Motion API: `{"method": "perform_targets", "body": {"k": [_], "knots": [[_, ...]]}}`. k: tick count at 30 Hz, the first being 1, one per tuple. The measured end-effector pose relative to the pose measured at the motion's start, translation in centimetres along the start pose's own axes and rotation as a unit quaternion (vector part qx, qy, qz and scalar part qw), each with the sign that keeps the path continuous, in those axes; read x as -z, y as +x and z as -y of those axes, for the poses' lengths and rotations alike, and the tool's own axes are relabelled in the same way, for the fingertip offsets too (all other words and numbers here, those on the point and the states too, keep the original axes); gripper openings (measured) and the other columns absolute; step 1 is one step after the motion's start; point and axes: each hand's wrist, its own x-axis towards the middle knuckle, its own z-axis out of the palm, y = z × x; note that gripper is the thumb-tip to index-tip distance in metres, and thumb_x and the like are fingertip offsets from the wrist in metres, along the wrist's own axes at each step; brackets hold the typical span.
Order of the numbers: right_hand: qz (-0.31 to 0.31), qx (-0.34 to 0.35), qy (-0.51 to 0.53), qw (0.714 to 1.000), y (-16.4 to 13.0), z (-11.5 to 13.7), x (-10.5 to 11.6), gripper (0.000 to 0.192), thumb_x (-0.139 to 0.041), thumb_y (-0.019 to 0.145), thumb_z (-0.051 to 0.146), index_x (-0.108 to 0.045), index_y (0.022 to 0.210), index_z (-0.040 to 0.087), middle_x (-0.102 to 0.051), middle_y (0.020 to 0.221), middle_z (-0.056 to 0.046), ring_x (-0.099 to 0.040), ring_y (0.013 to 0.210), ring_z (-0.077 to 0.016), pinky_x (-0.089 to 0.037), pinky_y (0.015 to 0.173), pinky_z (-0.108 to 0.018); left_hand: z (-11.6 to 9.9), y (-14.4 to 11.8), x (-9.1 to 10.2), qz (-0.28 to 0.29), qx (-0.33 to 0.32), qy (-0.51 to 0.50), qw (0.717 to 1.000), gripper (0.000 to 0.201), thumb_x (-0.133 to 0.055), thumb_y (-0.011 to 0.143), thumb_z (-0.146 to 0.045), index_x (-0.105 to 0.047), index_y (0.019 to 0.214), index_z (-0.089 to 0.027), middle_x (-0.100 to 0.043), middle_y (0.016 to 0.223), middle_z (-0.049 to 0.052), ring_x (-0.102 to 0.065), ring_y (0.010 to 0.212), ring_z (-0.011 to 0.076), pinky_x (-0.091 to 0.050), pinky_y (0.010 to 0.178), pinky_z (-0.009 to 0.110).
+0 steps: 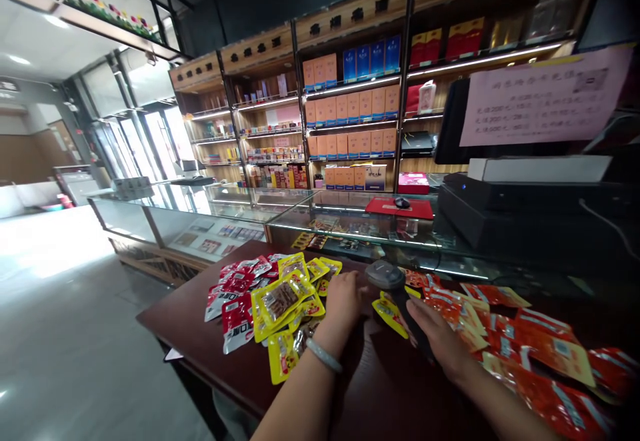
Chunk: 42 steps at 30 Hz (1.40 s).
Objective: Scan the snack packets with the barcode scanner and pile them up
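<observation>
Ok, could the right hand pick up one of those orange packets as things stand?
Probably not: the right hand is wrapped around a handheld barcode scanner, though the orange snack packets lie close beside it, so reach itself seems no problem.

I count one scanner (384, 273) above the dark counter (177, 324). Yellow packets (280, 300) overlap in a heap, so an exact figure is out of reach: at least five there, and at least one more by the scanner. Of the red-and-white packets (237, 324), at least four show; of the orange packets (555, 346) on the right, at least six. There is one pale bracelet (325, 356), one mouse (401, 202) on one red mat (423, 210), and one pink sign (537, 111). On the top shelf stand four blue boxes (377, 60) beside three peach boxes (319, 72).
</observation>
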Motion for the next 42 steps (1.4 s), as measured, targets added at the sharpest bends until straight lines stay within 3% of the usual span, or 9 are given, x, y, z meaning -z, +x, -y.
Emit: {"method": "perform_targets", "body": {"k": [3,7,12,18,21,25,31,36,42], "knots": [[0.021,-0.021,0.002,1.0,0.0,-0.3,0.0,0.051,-0.073,0.073,0.063,-0.075,0.105,0.023,-0.07,0.064,-0.002,-0.061,0.057,-0.0222,-0.044,0.051,-0.031,0.5,0.0,1.4,0.014,0.043,0.113,0.993,0.043,-0.065,0.083,-0.03,-0.061,0.122,-0.012,-0.062,0.127,0.023,-0.053,0.126,0.0345,-0.034,0.109,0.044],[0.038,-0.028,0.009,0.999,-0.1,-0.4,0.0,0.051,-0.073,0.075,0.061,-0.075,0.109,0.023,-0.072,0.068,-0.003,-0.062,0.058,-0.0216,-0.044,0.053,-0.031,0.4,-0.1,1.5,0.042,0.108,0.21,0.971,0.077,-0.072,0.077,-0.042,-0.046,0.14,-0.006,-0.048,0.141,0.031,-0.043,0.135,0.0416,-0.031,0.111,0.048],[0.038,-0.032,0.005,0.999,-0.2,-0.1,-0.1,0.052,-0.075,0.072,0.062,-0.076,0.106,0.023,-0.07,0.064,-0.002,-0.061,0.057,-0.0225,-0.045,0.052,-0.032,0.3,-0.2,0.8,0.093,0.094,0.226,0.965,0.095,-0.074,0.073,-0.052,-0.04,0.145,-0.001,-0.038,0.145,0.038,-0.032,0.141,0.0469,-0.02,0.115,0.054],[0.027,-0.015,0.0,1.0,-0.2,0.1,-0.2,0.052,-0.075,0.071,0.062,-0.076,0.106,0.023,-0.07,0.062,-0.002,-0.064,0.062,-0.0247,-0.05,0.057,-0.034,0.0,-0.4,0.6,0.107,0.063,0.157,0.98,0.091,-0.077,0.069,-0.05,-0.046,0.143,-0.006,-0.051,0.136,0.035,-0.043,0.133,0.0487,-0.029,0.109,0.057],[0.023,-0.006,-0.024,0.999,-0.1,0.1,0.0,0.055,-0.072,0.073,0.064,-0.076,0.11,0.023,-0.075,0.073,-0.004,-0.068,0.072,-0.0268,-0.054,0.064,-0.035,0.1,-0.5,1.1,0.112,0.05,0.2,0.972,0.062,-0.069,0.078,-0.049,-0.063,0.125,-0.008,-0.062,0.126,0.028,-0.054,0.124,0.0413,-0.037,0.105,0.05],[0.027,-0.022,-0.042,0.999,-0.1,0.2,0.1,0.064,-0.069,0.074,0.068,-0.072,0.12,0.023,-0.076,0.078,-0.005,-0.069,0.073,-0.0268,-0.055,0.066,-0.035,1.1,-0.3,1.7,0.076,0.029,0.289,0.954,0.05,-0.054,0.088,-0.051,-0.073,0.106,-0.009,-0.059,0.132,0.025,-0.046,0.131,0.0364,-0.03,0.111,0.047],[0.031,-0.045,-0.023,0.998,-0.2,0.0,0.0,0.067,-0.069,0.075,0.068,-0.069,0.126,0.025,-0.078,0.086,-0.005,-0.07,0.076,-0.0263,-0.054,0.063,-0.032,2.0,-0.2,1.9,0.096,0.076,0.309,0.943,0.047,-0.048,0.092,-0.047,-0.072,0.113,-0.013,-0.059,0.134,0.02,-0.045,0.128,0.0372,-0.035,0.103,0.049],[0.055,-0.026,-0.03,0.998,-0.1,-0.1,0.3,0.064,-0.065,0.081,0.064,-0.065,0.13,0.024,-0.077,0.085,-0.005,-0.071,0.084,-0.0281,-0.056,0.069,-0.035,1.0,-0.7,2.4,0.111,0.081,0.285,0.949,0.033,-0.057,0.087,-0.043,-0.074,0.103,-0.02,-0.062,0.129,0.015,-0.046,0.125,0.0363,-0.034,0.101,0.051],[0.028,0.03,-0.09,0.995,0.1,0.6,0.4,0.063,-0.064,0.079,0.067,-0.071,0.123,0.023,-0.077,0.112,-0.009,-0.066,0.108,-0.0346,-0.052,0.091,-0.043,-1.8,-1.3,1.8,0.132,-0.003,0.255,0.958,0.039,-0.046,0.093,-0.045,-0.075,0.09,-0.019,-0.071,0.104,0.014,-0.059,0.108,0.0321,-0.038,0.093,0.047]]}}
